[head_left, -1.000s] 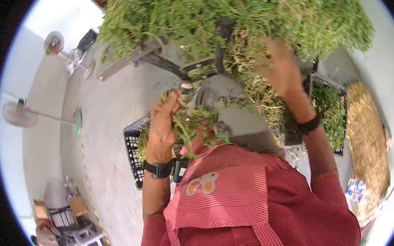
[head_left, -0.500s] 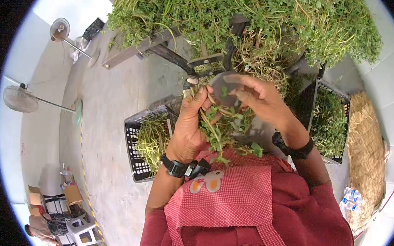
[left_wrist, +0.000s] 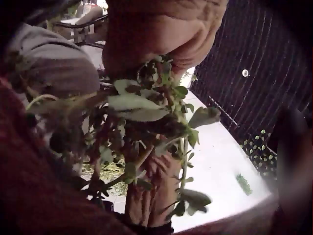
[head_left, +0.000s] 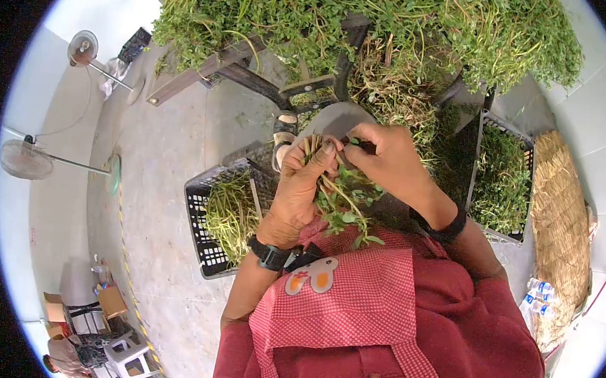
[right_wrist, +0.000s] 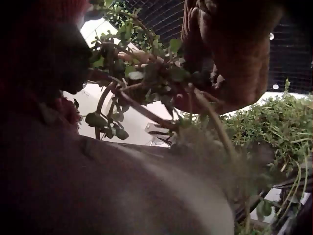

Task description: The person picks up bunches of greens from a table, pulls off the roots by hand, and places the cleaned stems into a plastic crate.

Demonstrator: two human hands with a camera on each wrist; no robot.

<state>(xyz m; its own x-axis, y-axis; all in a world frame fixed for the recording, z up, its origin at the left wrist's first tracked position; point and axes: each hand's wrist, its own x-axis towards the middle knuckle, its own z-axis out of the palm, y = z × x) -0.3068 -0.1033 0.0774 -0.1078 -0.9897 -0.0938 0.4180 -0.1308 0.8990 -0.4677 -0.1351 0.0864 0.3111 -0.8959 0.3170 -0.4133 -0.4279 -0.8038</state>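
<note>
My left hand [head_left: 294, 195] grips a small bunch of leafy green stems [head_left: 347, 206] that look like purslane, in front of the apron. Cut stem ends poke out above its thumb, and the leaves hang toward the apron. Close beside it, the right hand [head_left: 397, 166] has curled fingers and pinches at the bunch near the left fingertips. Small rounded leaves [left_wrist: 139, 107] fill the middle of the left wrist view. In the right wrist view, thick bare stems [right_wrist: 146, 115] cross below a hand; the exact pinch point is hidden.
A large heap of the same greens [head_left: 371, 25] lies on a raised bench ahead. Below it is a pile of drier stems [head_left: 402, 83]. A black crate [head_left: 198, 234] of stems stands at left, another crate [head_left: 475, 162] of greens at right, beside a rolled straw mat [head_left: 559, 242].
The right hand came back from the heap side to the bunch, and its fingers have curled in at the left fingertips. The left hand moved inward and up, still holding the stems.
</note>
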